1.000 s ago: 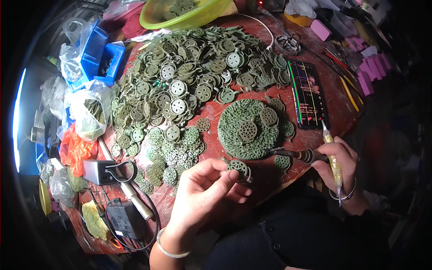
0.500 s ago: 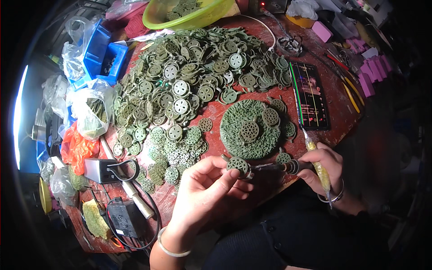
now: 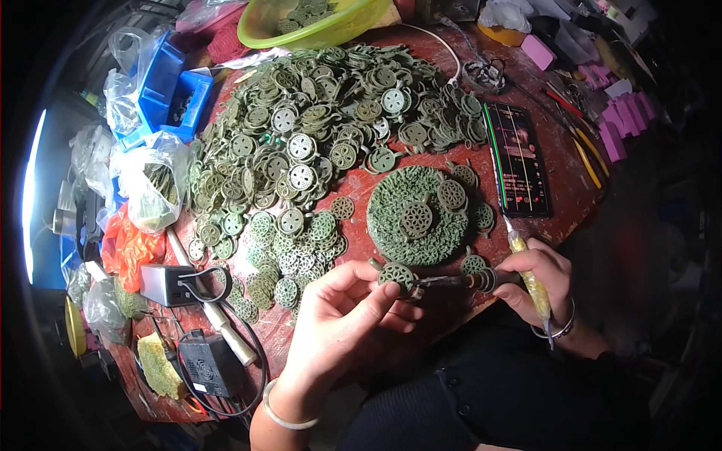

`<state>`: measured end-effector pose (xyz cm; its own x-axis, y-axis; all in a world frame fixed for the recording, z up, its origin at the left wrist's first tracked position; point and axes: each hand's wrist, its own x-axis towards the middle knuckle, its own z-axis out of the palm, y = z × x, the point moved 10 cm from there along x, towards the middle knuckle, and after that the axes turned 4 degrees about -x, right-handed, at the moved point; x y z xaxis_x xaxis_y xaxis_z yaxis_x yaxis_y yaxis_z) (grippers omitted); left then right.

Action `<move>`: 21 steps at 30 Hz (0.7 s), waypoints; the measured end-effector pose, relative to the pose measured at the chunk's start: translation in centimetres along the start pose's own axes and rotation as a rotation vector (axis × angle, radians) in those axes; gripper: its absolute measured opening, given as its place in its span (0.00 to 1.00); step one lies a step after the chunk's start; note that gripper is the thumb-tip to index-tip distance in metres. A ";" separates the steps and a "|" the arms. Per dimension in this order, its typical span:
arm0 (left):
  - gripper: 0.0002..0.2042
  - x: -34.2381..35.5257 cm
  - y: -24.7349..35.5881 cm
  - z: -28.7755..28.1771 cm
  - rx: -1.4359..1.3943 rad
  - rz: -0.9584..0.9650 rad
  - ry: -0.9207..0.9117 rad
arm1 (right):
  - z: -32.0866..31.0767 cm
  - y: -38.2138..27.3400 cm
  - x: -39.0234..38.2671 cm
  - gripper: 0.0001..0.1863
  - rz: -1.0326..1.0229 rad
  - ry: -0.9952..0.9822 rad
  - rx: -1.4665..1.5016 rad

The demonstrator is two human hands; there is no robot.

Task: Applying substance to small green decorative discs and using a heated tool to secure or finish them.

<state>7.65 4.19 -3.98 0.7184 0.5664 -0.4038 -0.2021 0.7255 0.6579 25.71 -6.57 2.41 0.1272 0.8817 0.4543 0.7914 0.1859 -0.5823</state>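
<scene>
My left hand (image 3: 342,323) pinches a small round green perforated disc (image 3: 396,275) at the near edge of the red table (image 3: 571,188). My right hand (image 3: 535,278) grips a soldering iron (image 3: 481,280) with a yellow handle, lying level, its dark tip touching the right side of that disc. Just beyond lies a large green carved disc (image 3: 416,214) with smaller discs resting on it.
A big heap of green discs (image 3: 316,128) covers the table's middle and left. A phone (image 3: 517,159) lies right of the large disc. A green bowl (image 3: 316,22) sits at the back, blue bins (image 3: 169,94) and plastic bags at left, a black power adapter (image 3: 207,364) near left.
My right hand swung the soldering iron from upright at the right down to level and moved left, bringing its tip onto the disc held in my left hand.
</scene>
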 end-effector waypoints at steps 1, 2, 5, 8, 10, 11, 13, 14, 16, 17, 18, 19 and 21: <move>0.03 0.0 0.0 0.0 0.000 0.002 0.000 | 0.0 0.0 0.0 0.17 -0.001 -0.005 -0.004; 0.03 0.0 0.0 0.0 0.000 0.003 0.000 | 0.0 0.0 0.0 0.17 -0.002 -0.009 -0.007; 0.03 0.0 0.0 0.0 0.001 0.001 0.001 | 0.0 0.0 0.0 0.17 -0.004 -0.016 -0.014; 0.03 0.0 0.0 0.0 0.012 -0.004 0.002 | -0.1 -0.1 -0.1 0.17 -0.008 -0.003 -0.014; 0.03 0.0 -0.1 0.0 0.013 -0.005 0.001 | 0.0 0.0 -0.1 0.17 -0.002 -0.003 -0.008; 0.03 0.0 -0.1 0.0 0.014 -0.006 0.000 | 0.0 0.1 -0.1 0.17 0.004 -0.002 -0.003; 0.03 0.0 -0.1 0.0 0.014 -0.005 0.002 | 0.0 0.1 -0.1 0.17 0.004 -0.003 -0.006; 0.03 0.0 -0.1 0.0 0.015 -0.005 0.004 | 0.0 0.1 -0.1 0.17 0.003 -0.003 -0.008; 0.03 -0.1 0.0 0.0 0.013 -0.006 0.007 | 0.0 0.1 -0.1 0.17 0.002 -0.004 -0.009; 0.03 -0.1 0.0 0.0 0.010 -0.008 0.010 | 0.0 0.1 -0.1 0.17 0.001 -0.005 -0.010; 0.03 -0.1 0.0 0.1 0.010 -0.008 0.010 | 0.0 0.1 -0.1 0.17 0.001 -0.005 -0.010; 0.03 -0.1 0.0 0.1 0.011 -0.011 0.012 | 0.0 0.0 0.0 0.17 -0.005 -0.006 -0.012; 0.03 -0.1 0.0 0.1 0.013 -0.014 0.015 | 0.1 -0.1 -0.1 0.17 -0.011 -0.007 -0.013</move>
<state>7.68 4.11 -3.89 0.7112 0.5617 -0.4227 -0.1831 0.7285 0.6601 25.61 -6.60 2.37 0.1145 0.8827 0.4558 0.8006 0.1897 -0.5684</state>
